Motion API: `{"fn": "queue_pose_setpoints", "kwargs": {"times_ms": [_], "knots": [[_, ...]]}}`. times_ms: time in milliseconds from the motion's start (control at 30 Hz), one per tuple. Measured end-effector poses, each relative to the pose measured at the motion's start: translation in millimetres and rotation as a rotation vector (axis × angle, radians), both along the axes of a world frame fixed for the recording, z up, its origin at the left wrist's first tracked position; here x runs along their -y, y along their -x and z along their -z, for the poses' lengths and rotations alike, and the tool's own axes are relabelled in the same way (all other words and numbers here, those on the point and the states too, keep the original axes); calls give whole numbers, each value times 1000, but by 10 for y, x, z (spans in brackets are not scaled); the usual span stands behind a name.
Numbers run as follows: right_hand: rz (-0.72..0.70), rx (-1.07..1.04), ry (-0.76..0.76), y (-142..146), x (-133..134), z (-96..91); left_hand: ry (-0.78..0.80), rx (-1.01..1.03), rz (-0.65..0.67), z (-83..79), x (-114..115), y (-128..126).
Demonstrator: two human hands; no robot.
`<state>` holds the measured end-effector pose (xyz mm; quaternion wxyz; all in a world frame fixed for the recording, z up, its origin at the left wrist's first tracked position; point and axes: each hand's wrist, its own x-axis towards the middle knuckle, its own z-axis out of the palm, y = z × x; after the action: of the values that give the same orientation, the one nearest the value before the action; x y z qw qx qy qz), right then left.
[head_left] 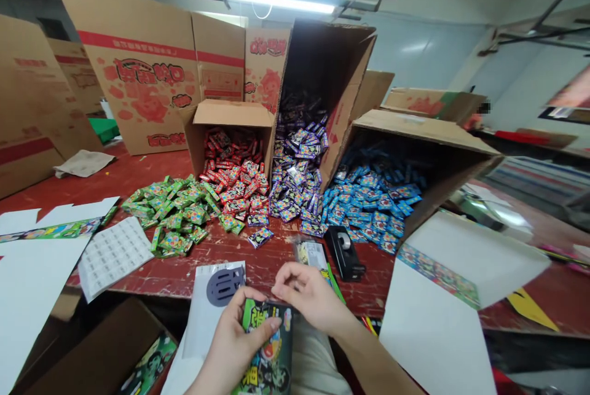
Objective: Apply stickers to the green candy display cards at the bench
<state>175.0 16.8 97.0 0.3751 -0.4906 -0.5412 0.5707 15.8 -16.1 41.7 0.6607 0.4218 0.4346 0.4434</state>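
My left hand grips a dark printed packet with green lettering, held low in front of me. My right hand pinches the packet's top edge with its fingertips. Just behind the hands lie a white card with a grey hanger tab and a small clear bag. Beyond them on the red table are heaps of small packets: green, red, purple and blue.
Tipped cardboard boxes spill the packets. A black tape dispenser sits right of centre. A sticker sheet and white card sheets lie left; a folded white display box stands right. An open carton is below left.
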Motion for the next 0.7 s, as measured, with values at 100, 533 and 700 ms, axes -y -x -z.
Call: {"fn": "queue_pose_setpoints", "kwargs": {"times_ms": [100,533,700], "knots": [[-94,84,29,-26,-14,0,-22,-41,-31,38,-2,14],[-105,166,-54,-3,34,-130,-24,-38,-41,29,5,12],[-87,227,-46,23,37,-111,-25,-36,-83,-2,25,-17]]}}
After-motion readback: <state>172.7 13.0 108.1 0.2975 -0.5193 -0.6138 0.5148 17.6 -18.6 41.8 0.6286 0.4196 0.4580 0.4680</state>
